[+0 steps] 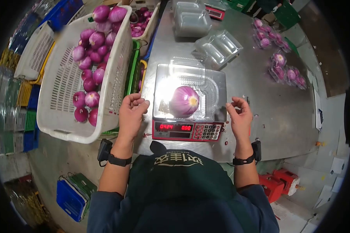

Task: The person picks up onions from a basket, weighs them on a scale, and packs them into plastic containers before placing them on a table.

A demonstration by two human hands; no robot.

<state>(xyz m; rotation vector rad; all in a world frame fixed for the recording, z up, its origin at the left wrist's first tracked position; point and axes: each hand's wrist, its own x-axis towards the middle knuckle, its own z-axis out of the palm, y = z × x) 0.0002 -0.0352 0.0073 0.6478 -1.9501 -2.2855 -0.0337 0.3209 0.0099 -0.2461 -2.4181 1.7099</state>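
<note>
Steel table [276, 126] shines under the light, scraps scattered near its edge; on it a red scale [187, 134] bears an onion [185, 101] in a clear tray [212, 95]. From the scale, the left hand [131, 116] near nine o'clock and right hand [240, 118] near three are empty, loosely curled. White crate [122, 73] of onions at ten, packed onions [278, 73] at two, red stools [271, 187] at four, blue crate [70, 200] on the floor at eight

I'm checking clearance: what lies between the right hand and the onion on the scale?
Between right hand and onion, the head view shows the clear tray and the metal weighing plate.
</note>
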